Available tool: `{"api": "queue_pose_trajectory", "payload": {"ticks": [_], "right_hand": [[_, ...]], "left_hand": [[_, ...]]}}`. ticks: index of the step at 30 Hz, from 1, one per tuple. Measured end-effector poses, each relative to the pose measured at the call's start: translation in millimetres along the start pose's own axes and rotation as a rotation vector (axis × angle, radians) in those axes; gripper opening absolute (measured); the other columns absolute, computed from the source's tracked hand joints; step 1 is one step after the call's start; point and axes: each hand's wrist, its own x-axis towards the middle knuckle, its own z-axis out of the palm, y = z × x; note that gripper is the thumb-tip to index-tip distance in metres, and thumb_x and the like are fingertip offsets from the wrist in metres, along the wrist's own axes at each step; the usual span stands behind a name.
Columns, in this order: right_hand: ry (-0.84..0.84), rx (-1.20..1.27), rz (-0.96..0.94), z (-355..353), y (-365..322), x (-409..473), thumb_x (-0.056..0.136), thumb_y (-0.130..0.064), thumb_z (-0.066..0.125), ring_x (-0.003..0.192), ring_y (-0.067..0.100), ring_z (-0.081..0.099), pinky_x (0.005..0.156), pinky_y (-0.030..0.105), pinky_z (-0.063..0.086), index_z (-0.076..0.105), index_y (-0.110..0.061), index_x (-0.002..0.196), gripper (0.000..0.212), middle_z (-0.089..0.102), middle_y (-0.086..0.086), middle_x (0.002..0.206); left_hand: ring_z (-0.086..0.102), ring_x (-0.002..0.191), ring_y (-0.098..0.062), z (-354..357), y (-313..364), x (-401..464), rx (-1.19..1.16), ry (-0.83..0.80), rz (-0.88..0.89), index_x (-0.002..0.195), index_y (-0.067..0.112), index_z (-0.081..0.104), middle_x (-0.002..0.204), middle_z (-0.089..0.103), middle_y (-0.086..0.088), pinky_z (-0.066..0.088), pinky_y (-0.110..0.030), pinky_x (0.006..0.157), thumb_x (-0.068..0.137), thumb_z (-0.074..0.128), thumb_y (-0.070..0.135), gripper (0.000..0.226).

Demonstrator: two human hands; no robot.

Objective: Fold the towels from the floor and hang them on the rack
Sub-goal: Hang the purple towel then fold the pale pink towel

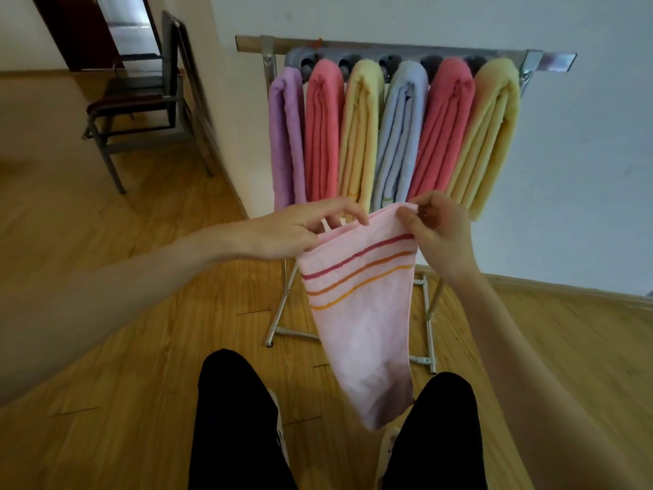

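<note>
A pale pink towel (367, 320) with three red, orange and yellow stripes hangs down in front of me, folded lengthwise. My left hand (300, 231) pinches its upper left corner. My right hand (438, 235) pinches the upper right corner, slightly higher. Its lower end dangles between my knees. Behind it stands the metal rack (551, 61), with several folded towels draped side by side: purple (286, 136), pink-red (323, 136), yellow (358, 136), blue (397, 136), pink-red (441, 136) and yellow (487, 136).
The rack's legs (279, 313) rest on the wooden floor (123, 330) against a white wall (583, 171). A dark metal chair (141, 100) stands at the back left near a wall corner. My legs in black trousers (233, 419) are at the bottom.
</note>
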Motion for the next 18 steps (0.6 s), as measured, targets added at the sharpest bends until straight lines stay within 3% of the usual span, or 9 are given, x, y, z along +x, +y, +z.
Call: {"api": "queue_pose_trajectory", "payload": {"ticks": [5,8,11,13,16,18], "right_hand": [[-0.028,-0.004,0.050,3.4,5.5,-6.2,0.084,-0.010,0.069,0.065,0.013,0.060,0.060,0.028,0.050,0.064,-0.005,0.085,0.007,0.063,0.004,0.071],[-0.059,0.000,0.051,5.3,6.0,-10.2,0.084,-0.010,0.069,0.066,0.012,0.061,0.062,0.026,0.052,0.065,-0.005,0.086,0.007,0.064,0.004,0.073],[-0.097,0.018,0.054,8.8,5.4,-15.4,0.085,-0.009,0.069,0.069,0.015,0.063,0.064,0.029,0.053,0.065,-0.003,0.087,0.007,0.067,0.010,0.077],[-0.106,0.035,0.063,11.5,5.1,-17.7,0.085,-0.008,0.069,0.071,0.017,0.064,0.065,0.029,0.054,0.065,-0.004,0.087,0.006,0.068,0.014,0.079],[-0.099,0.061,0.066,11.1,5.5,-19.5,0.085,-0.008,0.068,0.071,0.012,0.064,0.064,0.022,0.054,0.064,-0.008,0.086,0.004,0.068,0.013,0.080],[-0.084,0.068,0.078,7.6,7.0,-19.4,0.086,-0.008,0.068,0.069,0.009,0.063,0.064,0.019,0.053,0.064,-0.009,0.085,0.004,0.067,0.009,0.078]], "left_hand": [[0.052,0.096,0.004,8.3,-2.5,0.5,0.152,-0.163,0.000,0.102,0.020,0.065,0.101,0.058,0.014,0.042,-0.013,0.083,0.068,0.040,0.008,0.044],[0.057,0.092,-0.013,12.8,-2.0,0.4,0.178,-0.239,0.011,0.106,0.017,0.068,0.096,0.059,0.009,0.047,-0.031,0.080,0.068,0.047,0.009,0.044],[0.060,0.097,-0.010,16.4,0.7,-0.1,0.227,-0.321,0.087,0.118,0.016,0.066,0.105,0.061,0.009,0.051,-0.025,0.081,0.072,0.046,0.001,0.052],[0.062,0.096,-0.007,17.9,0.8,2.1,0.292,-0.297,0.135,0.119,0.017,0.067,0.103,0.064,0.009,0.049,-0.018,0.080,0.075,0.047,-0.005,0.052],[0.062,0.078,-0.003,19.1,1.1,6.1,0.368,-0.152,0.247,0.105,0.015,0.074,0.084,0.064,0.011,0.042,-0.009,0.072,0.080,0.059,0.004,0.031],[0.056,0.076,-0.002,17.6,0.8,5.8,0.407,-0.044,0.338,0.097,0.015,0.076,0.083,0.059,0.009,0.040,-0.011,0.071,0.083,0.066,0.009,0.018]]}}
